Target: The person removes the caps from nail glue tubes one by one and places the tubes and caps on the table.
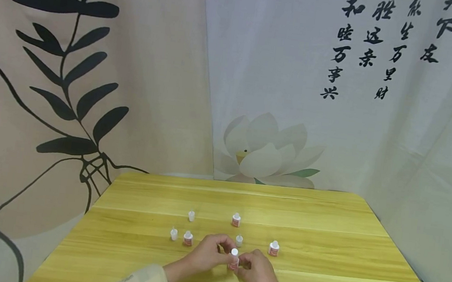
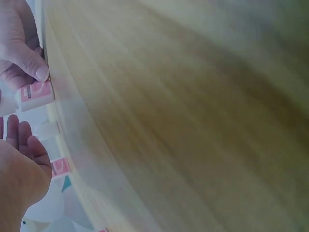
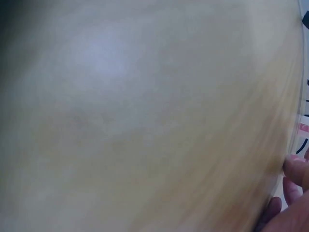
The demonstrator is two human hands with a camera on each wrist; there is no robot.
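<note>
A small white bottle [image 1: 233,264] with a pink-red label and a white cap stands between both hands. My right hand [image 1: 258,271] pinches its lower part between thumb and fingertips; in the left wrist view, that thumb lies against the pink label [image 2: 36,91]. On the other side, my left hand [image 1: 210,252] has its fingers loosely bent around the cap's level. The left wrist view shows these fingers [image 2: 24,137] apart from the bottle. Just behind it stands a small translucent white container [image 1: 239,240]. Only part of the right hand [image 3: 295,193] shows in the right wrist view.
Similar labelled bottles stand at the right [image 1: 274,248], the back [image 1: 236,220] and the left [image 1: 188,238]. Two translucent white containers, one nearer [image 1: 174,234] and one farther [image 1: 191,216], are at the left. The wooden table [image 1: 326,217] meets a printed curtain.
</note>
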